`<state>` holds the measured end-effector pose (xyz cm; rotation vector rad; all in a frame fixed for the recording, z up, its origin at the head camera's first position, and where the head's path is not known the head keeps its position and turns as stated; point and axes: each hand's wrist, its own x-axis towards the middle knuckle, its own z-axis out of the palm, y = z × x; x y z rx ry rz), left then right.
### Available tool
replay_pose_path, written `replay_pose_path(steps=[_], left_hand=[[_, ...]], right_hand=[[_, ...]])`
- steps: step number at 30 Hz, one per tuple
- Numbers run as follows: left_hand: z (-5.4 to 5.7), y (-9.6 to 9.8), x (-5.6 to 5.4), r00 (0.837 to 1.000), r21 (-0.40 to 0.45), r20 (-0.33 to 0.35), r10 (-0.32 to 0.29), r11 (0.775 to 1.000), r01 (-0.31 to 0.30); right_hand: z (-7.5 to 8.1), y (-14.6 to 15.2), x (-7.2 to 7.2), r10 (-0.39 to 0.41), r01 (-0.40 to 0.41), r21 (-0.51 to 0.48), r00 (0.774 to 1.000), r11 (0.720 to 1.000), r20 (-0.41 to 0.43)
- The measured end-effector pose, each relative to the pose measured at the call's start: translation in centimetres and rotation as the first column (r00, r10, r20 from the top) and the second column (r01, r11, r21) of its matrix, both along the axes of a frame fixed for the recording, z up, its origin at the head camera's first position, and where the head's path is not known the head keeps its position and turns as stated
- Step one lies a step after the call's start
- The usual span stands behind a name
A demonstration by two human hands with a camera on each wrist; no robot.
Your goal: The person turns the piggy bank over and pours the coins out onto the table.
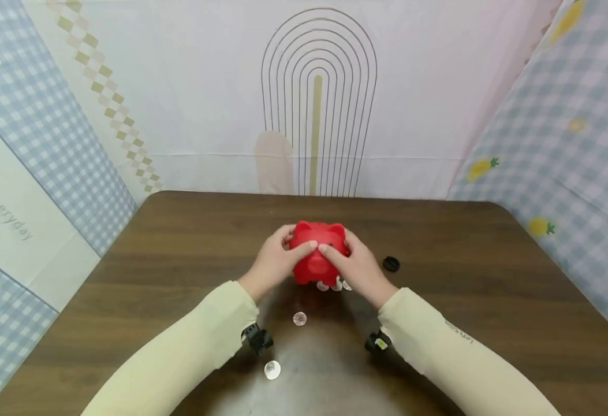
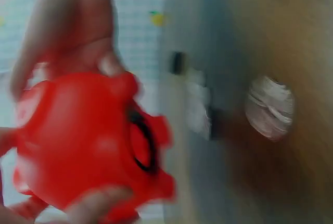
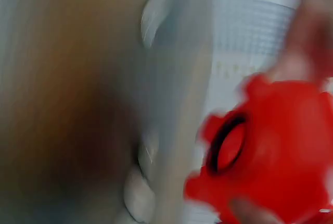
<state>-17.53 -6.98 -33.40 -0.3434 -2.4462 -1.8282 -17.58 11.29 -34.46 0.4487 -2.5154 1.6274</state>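
Both hands hold a red piggy bank (image 1: 316, 268) slightly above the table, its snout facing me. My left hand (image 1: 278, 260) grips its left side and my right hand (image 1: 362, 267) grips its right side, with the thumbs nearly meeting across the face. On the belly, a round black-rimmed hole (image 2: 148, 140) shows in both wrist views. Under the piggy bank lie several silver coins (image 1: 337, 285), partly hidden by it and the right hand. Another coin (image 1: 299, 319) rests nearer to me, between the forearms.
A small black round cap (image 1: 391, 264) lies to the right of the right hand. One more coin (image 1: 272, 370) is close to the left forearm. The brown wooden table (image 1: 205, 219) ends at a white patterned cloth (image 1: 205, 115) behind. Both wrist views are blurred.
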Motion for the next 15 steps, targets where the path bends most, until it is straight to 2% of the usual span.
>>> replay_pose_path(steps=[1, 2, 3, 4, 5, 6, 7, 8, 9, 10, 11, 12, 13, 14, 15], left_hand=[[-0.2, 0.0, -0.2, 0.997, 0.000, 0.073, 0.008, 1.000, -0.008], [-0.3, 0.0, -0.3, 0.994, 0.008, 0.105, 0.005, 1.000, -0.006], [-0.4, 0.0, -0.3, 0.996, 0.011, 0.090, 0.001, 1.000, -0.002], [-0.3, -0.1, -0.1, 1.000, 0.017, 0.026, 0.001, 1.000, -0.002], [-0.3, -0.2, 0.1, 0.998, 0.030, -0.068, -0.012, 0.999, 0.014], [-0.2, -0.2, 0.3, 0.983, 0.040, -0.182, -0.026, 0.999, 0.034], [-0.1, -0.3, 0.4, 0.955, 0.042, -0.294, -0.044, 0.997, 0.059], [0.0, -0.4, 0.5, 0.928, 0.030, -0.369, -0.051, 0.997, 0.067], [0.2, -0.4, 0.6, 0.912, 0.007, -0.407, -0.043, 0.999, 0.050], [0.3, -0.4, 0.5, 0.916, -0.003, -0.400, -0.038, 0.999, 0.040], [0.4, -0.4, 0.4, 0.936, -0.013, -0.351, -0.037, 0.999, 0.035], [0.4, -0.3, 0.1, 0.961, -0.025, -0.275, -0.029, 0.999, 0.023], [0.5, -0.3, -0.1, 0.985, -0.037, -0.170, -0.015, 0.999, 0.009], [0.5, -0.2, -0.3, 0.998, -0.042, -0.060, 0.002, 0.999, -0.004], [0.5, -0.2, -0.5, 1.000, -0.045, 0.011, 0.010, 0.999, -0.010]], right_hand=[[0.1, 0.0, -0.1, -0.013, 0.011, 0.021, 0.995, 1.000, 0.094], [0.1, 0.0, -0.1, -0.015, 0.011, 0.029, 0.991, 1.000, 0.136], [0.1, 0.0, 0.0, -0.006, 0.003, 0.024, 0.993, 1.000, 0.120], [0.1, 0.0, 0.1, 0.000, -0.001, 0.019, 0.999, 1.000, 0.052], [0.1, 0.1, 0.2, 0.016, -0.015, 0.002, 0.998, 1.000, -0.055], [0.0, 0.1, 0.3, 0.027, -0.030, -0.013, 0.983, 0.999, -0.180], [0.0, 0.2, 0.3, 0.037, -0.046, -0.023, 0.952, 0.999, -0.304], [0.0, 0.2, 0.3, 0.037, -0.053, -0.027, 0.916, 0.998, -0.400], [0.0, 0.1, 0.2, 0.033, -0.052, -0.032, 0.902, 0.998, -0.431], [0.0, 0.1, 0.1, 0.028, -0.048, -0.037, 0.908, 0.998, -0.418], [0.1, 0.0, -0.1, 0.028, -0.047, -0.044, 0.931, 0.998, -0.363], [0.2, -0.1, -0.2, 0.021, -0.035, -0.047, 0.963, 0.998, -0.269], [0.2, -0.2, -0.3, 0.012, -0.020, -0.050, 0.988, 0.999, -0.151], [0.3, -0.3, -0.4, -0.002, 0.000, -0.044, 0.999, 0.999, -0.039], [0.3, -0.3, -0.4, -0.011, 0.012, -0.036, 0.999, 0.999, 0.046]])
